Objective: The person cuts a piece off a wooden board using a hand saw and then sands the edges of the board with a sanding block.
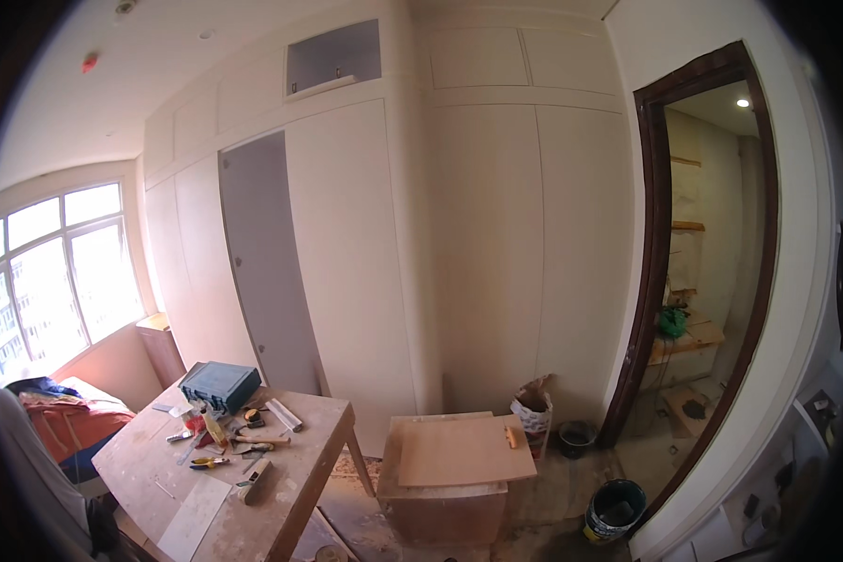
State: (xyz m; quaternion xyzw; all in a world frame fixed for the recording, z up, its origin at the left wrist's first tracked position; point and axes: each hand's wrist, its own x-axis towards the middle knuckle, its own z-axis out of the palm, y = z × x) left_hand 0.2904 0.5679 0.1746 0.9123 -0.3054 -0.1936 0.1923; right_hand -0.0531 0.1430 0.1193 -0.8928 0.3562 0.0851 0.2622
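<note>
Neither of my hands shows in the head view. On the left stands a dusty wooden table (150,478) with tools on it. A blue-grey tool case (219,386) lies near its far edge. Beside the case are a hammer (260,439), yellow-handled pliers (209,463), a tape measure (253,417) and several small tools. Closer to me lie a block-like tool (254,481) and a pale flat sheet (195,520). In the middle a wooden board (450,451) rests on a low box (445,515), with a small orange-yellow object (511,437) on the board.
Pale built-in cupboards (347,253) fill the far wall. A dark-framed doorway (642,272) opens on the right. On the floor stand a bucket (614,511), a black basin (576,436) and an open sack (533,412). Orange cloth (80,426) lies heaped below the window (70,258).
</note>
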